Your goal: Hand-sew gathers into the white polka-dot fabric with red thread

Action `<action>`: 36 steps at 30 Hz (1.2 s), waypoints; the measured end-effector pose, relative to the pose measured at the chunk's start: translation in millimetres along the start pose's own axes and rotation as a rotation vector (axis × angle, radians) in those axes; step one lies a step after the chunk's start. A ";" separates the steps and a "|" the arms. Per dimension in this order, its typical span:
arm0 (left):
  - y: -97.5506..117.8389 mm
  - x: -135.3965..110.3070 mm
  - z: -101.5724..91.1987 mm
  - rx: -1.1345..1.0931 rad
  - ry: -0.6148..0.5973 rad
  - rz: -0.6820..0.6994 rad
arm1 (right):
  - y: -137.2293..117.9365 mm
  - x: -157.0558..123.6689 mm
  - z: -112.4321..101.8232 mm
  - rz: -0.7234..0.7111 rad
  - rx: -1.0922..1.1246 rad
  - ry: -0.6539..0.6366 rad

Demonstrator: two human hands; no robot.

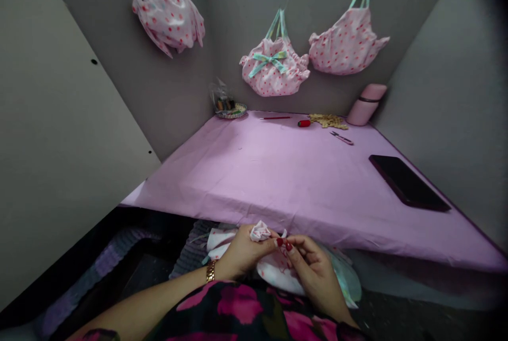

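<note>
Where the two hands meet, just below the near table edge, lies item one: a soft white fabric piece with pink-red dots [261, 232], bunched into a small knot on top, the rest spilling over the lap.

The left hand [243, 252], a gold bracelet [210, 271] at its wrist, closes thumb and fingers round the knot. The right hand [311, 264], with red-varnished nails, pinches a small tuft of the same cloth, touching the left fingertips. Whether anything thin lies in that pinch cannot be told.

Handling, as judged: light, limp, thin woven stuff that creases readily, slips little and will not break. It is best taken at a gathered fold or hem, since a loose edge would flop.

Beyond:
- lilac cloth-covered table [278, 177]
- flat black tablet [408, 182], at right
- small thread snips [342, 138]
- short red cylinder [304, 123]
- thin red pencil [275, 117]
- heap of tan pieces [328, 120]
- pink flask [365, 105], tilted by the wall
- small woven tray [230, 112] holding a clear plastic bag

Hanging on the grey partition walls [59, 134]:
- left dotted pink bag [169, 10]
- middle bag with a mint bow [274, 65]
- right dotted pink bag [347, 44]
</note>
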State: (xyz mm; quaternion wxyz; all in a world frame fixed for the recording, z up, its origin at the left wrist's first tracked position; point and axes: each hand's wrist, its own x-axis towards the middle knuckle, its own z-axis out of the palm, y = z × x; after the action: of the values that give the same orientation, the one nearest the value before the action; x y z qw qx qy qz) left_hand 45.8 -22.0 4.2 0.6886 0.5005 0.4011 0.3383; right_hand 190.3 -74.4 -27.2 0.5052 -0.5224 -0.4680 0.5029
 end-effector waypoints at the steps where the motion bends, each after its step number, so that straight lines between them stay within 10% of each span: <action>1: -0.3 0.0 -0.1 -0.010 0.005 -0.001 | 0.0 0.1 -0.2 -0.016 -0.014 -0.015; 15: -3.9 0.1 -3.3 0.091 0.049 0.042 | 6.1 4.5 0.8 0.107 0.268 0.065; 36: -1.3 -0.3 -1.9 0.133 0.029 0.028 | 0.0 2.5 1.4 0.009 0.052 0.064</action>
State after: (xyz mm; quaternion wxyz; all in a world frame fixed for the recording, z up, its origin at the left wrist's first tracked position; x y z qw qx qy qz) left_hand 44.0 -21.8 2.7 0.6431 0.5457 0.4257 0.3278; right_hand 189.0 -71.8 -27.3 0.5311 -0.5269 -0.4361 0.5002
